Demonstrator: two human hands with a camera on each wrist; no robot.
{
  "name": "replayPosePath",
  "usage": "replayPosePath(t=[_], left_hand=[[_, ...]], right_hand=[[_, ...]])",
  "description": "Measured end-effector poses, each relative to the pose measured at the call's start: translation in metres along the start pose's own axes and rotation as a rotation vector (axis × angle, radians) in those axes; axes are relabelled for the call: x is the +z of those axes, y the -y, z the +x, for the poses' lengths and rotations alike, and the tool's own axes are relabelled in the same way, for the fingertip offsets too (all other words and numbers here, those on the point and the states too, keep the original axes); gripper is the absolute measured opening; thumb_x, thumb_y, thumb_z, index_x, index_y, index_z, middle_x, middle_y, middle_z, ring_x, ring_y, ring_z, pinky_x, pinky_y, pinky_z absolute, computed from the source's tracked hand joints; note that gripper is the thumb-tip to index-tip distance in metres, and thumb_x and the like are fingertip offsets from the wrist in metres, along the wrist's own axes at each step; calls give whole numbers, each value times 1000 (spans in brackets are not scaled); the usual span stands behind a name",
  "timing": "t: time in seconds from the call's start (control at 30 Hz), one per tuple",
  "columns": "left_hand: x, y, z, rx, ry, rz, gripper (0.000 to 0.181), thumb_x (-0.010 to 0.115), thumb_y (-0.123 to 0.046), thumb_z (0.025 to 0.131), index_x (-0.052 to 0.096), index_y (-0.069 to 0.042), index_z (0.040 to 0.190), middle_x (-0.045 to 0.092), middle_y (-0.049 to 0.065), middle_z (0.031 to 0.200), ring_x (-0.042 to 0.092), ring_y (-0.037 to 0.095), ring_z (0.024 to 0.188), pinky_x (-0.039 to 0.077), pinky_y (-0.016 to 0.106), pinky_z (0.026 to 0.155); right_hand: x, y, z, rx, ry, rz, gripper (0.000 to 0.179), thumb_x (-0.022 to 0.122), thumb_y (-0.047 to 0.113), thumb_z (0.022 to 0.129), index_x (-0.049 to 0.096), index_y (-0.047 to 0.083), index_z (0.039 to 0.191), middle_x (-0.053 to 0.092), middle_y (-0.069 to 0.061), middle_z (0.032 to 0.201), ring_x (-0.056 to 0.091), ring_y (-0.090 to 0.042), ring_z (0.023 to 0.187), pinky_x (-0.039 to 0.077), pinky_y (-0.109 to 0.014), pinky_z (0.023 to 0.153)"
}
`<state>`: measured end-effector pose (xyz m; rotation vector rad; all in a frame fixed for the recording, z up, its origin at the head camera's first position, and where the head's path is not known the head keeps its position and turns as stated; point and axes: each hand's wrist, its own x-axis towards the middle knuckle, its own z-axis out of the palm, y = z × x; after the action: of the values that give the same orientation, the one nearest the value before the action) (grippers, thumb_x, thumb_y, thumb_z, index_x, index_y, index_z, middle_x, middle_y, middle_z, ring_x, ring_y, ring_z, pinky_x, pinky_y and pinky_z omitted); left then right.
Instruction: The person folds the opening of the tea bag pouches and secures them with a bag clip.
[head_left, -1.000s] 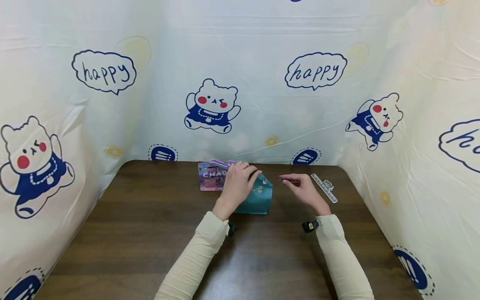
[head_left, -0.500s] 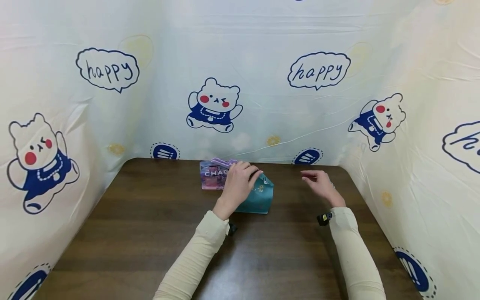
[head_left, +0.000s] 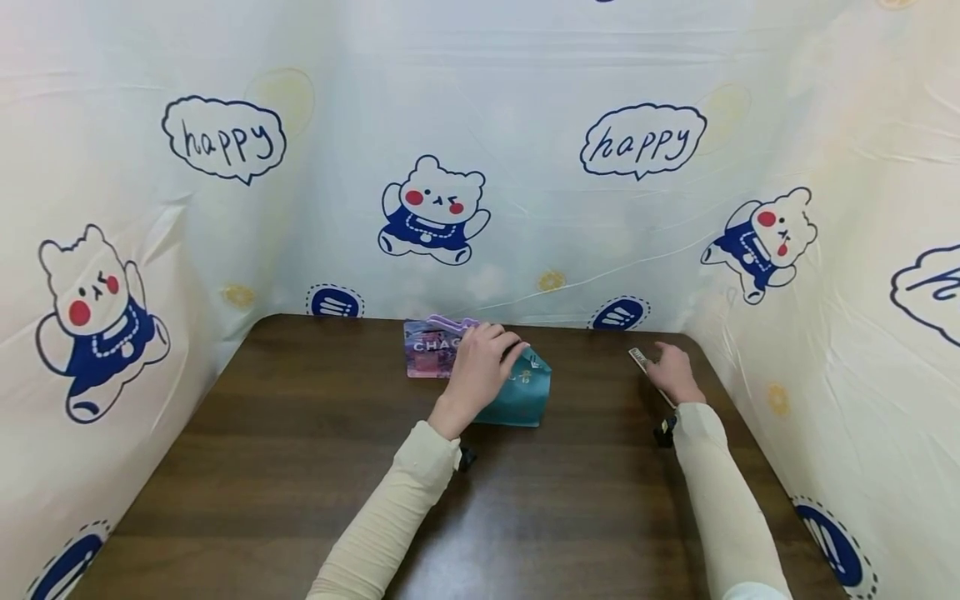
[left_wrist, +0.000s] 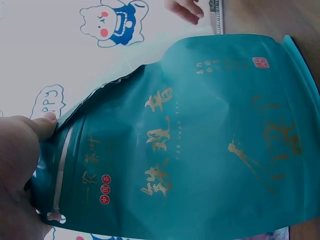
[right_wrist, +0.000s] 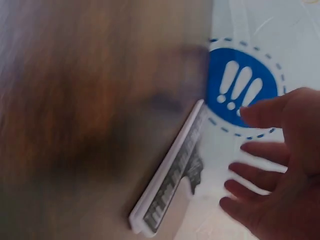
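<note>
A teal tea bag (head_left: 525,396) with gold lettering stands on the table, its upper corner slanting down on the right. My left hand (head_left: 478,371) pinches its top edge between thumb and fingers; in the left wrist view the thumb presses near the slanted edge of the bag (left_wrist: 210,145). At the right, my right hand (head_left: 675,375) is over a long white bag clip (head_left: 637,358). The right wrist view has the clip (right_wrist: 167,177) with its black keyboard-like pattern, and the hand (right_wrist: 280,165) beside it with fingers spread, apart from it.
Behind the left hand is a pink and purple packet (head_left: 431,358) with a purple clip (head_left: 452,323) along its top. Printed cloth (head_left: 525,233) hangs around the brown table (head_left: 300,450) at the back and sides.
My right hand has moved right, away from the teal bag's side to the white clip. My left hand keeps holding the bag's top in place.
</note>
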<state>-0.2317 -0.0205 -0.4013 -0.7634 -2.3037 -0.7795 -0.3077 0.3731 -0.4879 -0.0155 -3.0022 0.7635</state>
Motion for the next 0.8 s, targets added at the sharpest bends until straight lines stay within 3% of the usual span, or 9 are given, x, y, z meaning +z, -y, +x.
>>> replayPosePath(t=[0.13,0.2,0.27,0.37,0.53,0.8], left_hand=[[0,0,0,6,7,5,16,68,-25,99,78,-13,94,71,1,87,61,20,82,46,36,74],[0,0,-1,7,9,7,16,68,-25,99,78,-13,95,71,1,88,61,20,83,46,36,74],[0,0,-1,3,10,9,16,68,-25,100,78,-13,95,71,1,88,61,20,84,46,36,75],[0,0,-1,1,13,10,16,67,-26,100,78,-14,96,71,0,88,61,20,85,46,36,75],[0,0,-2,0,17,6,16,67,-26,100,77,-14,96,71,0,89,62,20,85,47,37,76],[0,1,-1,-8,18,7,16,68,-25,99,78,-13,97,71,1,89,61,20,85,47,37,76]], right_hand=[[0,-9,-2,85,38,-82,34,51,13,93,57,-15,112,60,-29,88,58,-45,86,48,-58,86],[0,-10,-3,121,73,-85,22,49,13,94,54,-8,93,55,-21,82,55,-38,77,48,-52,75],[1,-10,-4,141,102,-73,18,47,13,95,50,-2,87,50,-16,78,51,-32,71,45,-46,68],[4,-11,-4,156,117,-42,16,45,10,97,50,-2,89,51,-15,79,50,-29,69,44,-42,65],[9,-16,-2,161,70,-29,17,51,5,93,57,-9,100,58,-23,91,54,-32,77,48,-47,71],[8,-17,-2,148,-20,28,41,59,1,86,55,-16,123,59,-36,116,60,-47,98,49,-58,87]])
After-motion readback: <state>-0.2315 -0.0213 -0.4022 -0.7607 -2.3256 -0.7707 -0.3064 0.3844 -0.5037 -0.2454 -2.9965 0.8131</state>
